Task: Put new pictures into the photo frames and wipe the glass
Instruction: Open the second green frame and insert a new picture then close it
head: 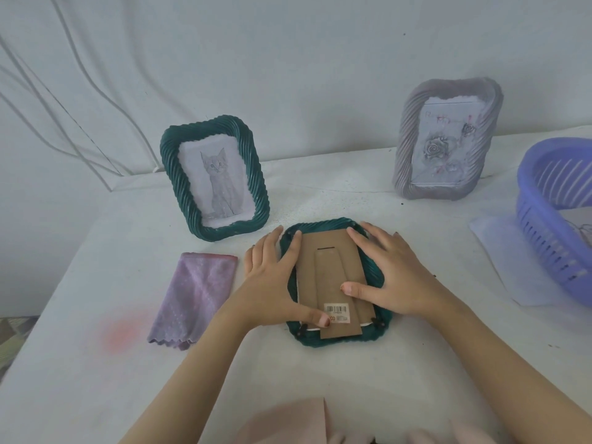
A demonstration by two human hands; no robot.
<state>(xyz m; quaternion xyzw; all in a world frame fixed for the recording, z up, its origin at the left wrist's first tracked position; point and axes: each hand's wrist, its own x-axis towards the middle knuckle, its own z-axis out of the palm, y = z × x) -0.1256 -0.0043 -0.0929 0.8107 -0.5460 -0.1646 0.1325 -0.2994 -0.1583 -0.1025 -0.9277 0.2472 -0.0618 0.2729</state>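
A dark green frame (339, 340) lies face down on the table, its brown cardboard backing (330, 277) with a barcode sticker facing up. My left hand (275, 277) rests on the frame's left side, fingers straight, thumb on the backing near the sticker. My right hand (387, 274) lies flat on the right side, thumb pressing the backing. A second green frame (214, 174) with a cat drawing stands at the back left. A grey frame (448, 139) with a rose picture stands at the back right. A folded lilac cloth (192, 299) lies left of my hands.
A purple plastic basket (554, 219) stands at the right edge, holding paper, with a white sheet (499, 251) under it. The white table (96, 379) ends at the left; a white draped backdrop hangs behind. A pink stain (120, 333) marks the table near the cloth.
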